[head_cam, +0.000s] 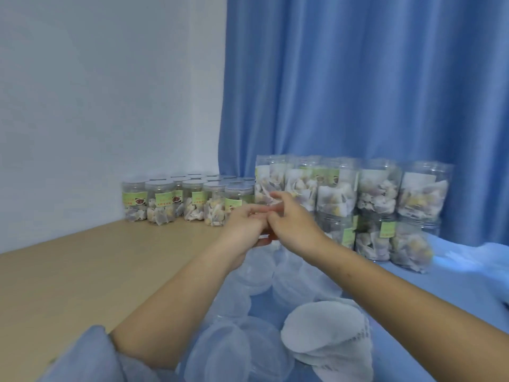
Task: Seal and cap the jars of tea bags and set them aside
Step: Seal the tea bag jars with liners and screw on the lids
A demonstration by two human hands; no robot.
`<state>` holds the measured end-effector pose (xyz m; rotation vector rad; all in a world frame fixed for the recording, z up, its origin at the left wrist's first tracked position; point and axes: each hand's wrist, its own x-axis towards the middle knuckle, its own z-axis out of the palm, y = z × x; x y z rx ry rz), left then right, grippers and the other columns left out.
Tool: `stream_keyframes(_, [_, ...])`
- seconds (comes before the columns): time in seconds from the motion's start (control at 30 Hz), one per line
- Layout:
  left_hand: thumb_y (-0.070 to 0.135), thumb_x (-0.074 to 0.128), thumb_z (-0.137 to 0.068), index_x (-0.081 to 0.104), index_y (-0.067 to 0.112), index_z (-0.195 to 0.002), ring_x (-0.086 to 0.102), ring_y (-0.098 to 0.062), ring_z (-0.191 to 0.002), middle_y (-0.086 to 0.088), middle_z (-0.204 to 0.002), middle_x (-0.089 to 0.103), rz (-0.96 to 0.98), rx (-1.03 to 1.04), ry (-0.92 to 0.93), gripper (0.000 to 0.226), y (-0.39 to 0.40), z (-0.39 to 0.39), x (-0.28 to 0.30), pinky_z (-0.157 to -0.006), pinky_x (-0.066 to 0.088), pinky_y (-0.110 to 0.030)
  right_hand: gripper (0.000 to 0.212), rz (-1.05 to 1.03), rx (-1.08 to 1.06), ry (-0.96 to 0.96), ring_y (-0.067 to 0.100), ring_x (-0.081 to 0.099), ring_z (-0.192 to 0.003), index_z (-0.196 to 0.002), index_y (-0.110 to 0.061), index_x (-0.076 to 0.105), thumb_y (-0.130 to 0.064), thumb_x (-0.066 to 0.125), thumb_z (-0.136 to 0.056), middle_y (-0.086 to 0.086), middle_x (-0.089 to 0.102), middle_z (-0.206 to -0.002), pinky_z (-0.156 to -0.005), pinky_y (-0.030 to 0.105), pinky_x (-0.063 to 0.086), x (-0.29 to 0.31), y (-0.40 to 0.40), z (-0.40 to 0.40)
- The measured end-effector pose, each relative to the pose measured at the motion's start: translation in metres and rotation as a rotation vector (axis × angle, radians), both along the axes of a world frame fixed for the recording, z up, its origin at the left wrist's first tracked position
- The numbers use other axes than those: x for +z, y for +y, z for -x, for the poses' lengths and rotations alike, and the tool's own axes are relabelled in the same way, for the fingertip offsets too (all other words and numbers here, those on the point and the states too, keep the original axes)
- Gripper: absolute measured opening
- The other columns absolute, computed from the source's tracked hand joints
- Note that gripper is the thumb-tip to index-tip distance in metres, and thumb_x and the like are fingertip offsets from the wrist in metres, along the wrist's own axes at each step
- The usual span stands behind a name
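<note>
My left hand (242,224) and my right hand (293,220) meet above the blue cloth, fingertips together. Between them they pinch a thin pale piece (264,240); it is mostly hidden, so I cannot tell whether it is a seal or a cap. Behind the hands, open jars of tea bags (377,188) stand stacked in two layers on the right. Capped jars with green labels (190,199) are grouped at the back left on the wooden table. A pile of white round seals (325,334) lies close to me, with clear caps (248,274) scattered beside it.
The wooden table (82,271) stretches to the left up to a white wall. A blue cloth (440,285) covers the right part of the table. A blue curtain (358,78) hangs behind the jars. A blue sleeve shows at the bottom left.
</note>
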<state>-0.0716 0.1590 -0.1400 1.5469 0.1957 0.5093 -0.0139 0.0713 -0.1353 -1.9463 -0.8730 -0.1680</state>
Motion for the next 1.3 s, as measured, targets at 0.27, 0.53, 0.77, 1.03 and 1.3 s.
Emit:
stream_keyframes(0.27, [-0.006, 0.055, -0.085, 0.038, 0.007, -0.130, 0.054, -0.017, -0.064, -0.014, -0.092, 0.058, 0.026, 0.006, 0.049, 0.050, -0.060, -0.079, 0.023, -0.051, 0.048, -0.021, 0.055, 0.025, -0.199, -0.119, 0.017, 0.062, -0.066, -0.140, -0.026, 0.033, -0.014, 0.050, -0.090, 0.010, 0.068, -0.091, -0.058, 0.014, 0.047, 0.022, -0.083, -0.088])
stream_keyframes(0.53, [0.001, 0.057, -0.088, 0.044, -0.003, -0.126, 0.054, -0.016, -0.060, -0.011, -0.081, 0.054, 0.008, 0.125, 0.123, 0.040, -0.041, -0.139, 0.041, -0.047, 0.043, -0.026, 0.085, 0.108, -0.442, -0.106, 0.018, 0.057, -0.063, -0.148, -0.043, 0.008, -0.041, 0.064, -0.084, 0.017, 0.062, -0.103, -0.055, 0.026, 0.041, 0.048, -0.090, -0.182])
stream_keyframes(0.77, [-0.002, 0.053, -0.089, 0.051, -0.003, -0.112, 0.052, -0.012, -0.055, -0.010, -0.082, 0.055, 0.084, 0.108, 0.116, 0.022, -0.034, -0.167, 0.038, -0.047, 0.045, -0.020, 0.049, 0.124, -0.524, -0.061, 0.024, 0.055, -0.065, -0.120, -0.033, 0.034, -0.037, 0.067, -0.084, 0.019, 0.045, -0.116, -0.054, 0.024, 0.044, 0.047, -0.071, -0.210])
stream_keyframes(1.03, [-0.010, 0.055, -0.085, 0.049, -0.004, -0.114, 0.055, -0.020, -0.062, -0.011, -0.074, 0.053, -0.024, 0.043, 0.140, 0.031, -0.055, -0.142, 0.038, -0.064, 0.052, -0.029, 0.041, -0.090, -0.534, -0.312, 0.007, 0.044, -0.052, -0.097, -0.031, 0.031, -0.026, 0.070, -0.085, 0.009, 0.050, -0.098, -0.040, 0.013, 0.033, 0.035, -0.099, -0.166])
stream_keyframes(1.3, [0.010, 0.075, -0.072, 0.030, 0.026, -0.144, 0.052, -0.025, -0.116, -0.004, -0.132, 0.049, -0.264, -0.059, 0.142, 0.087, -0.121, -0.088, 0.015, -0.095, 0.048, -0.039, 0.047, 0.064, -0.351, -0.239, 0.009, 0.041, -0.063, -0.100, -0.030, 0.028, -0.025, 0.071, -0.081, -0.003, 0.044, -0.076, -0.054, 0.026, 0.029, 0.019, -0.175, -0.073])
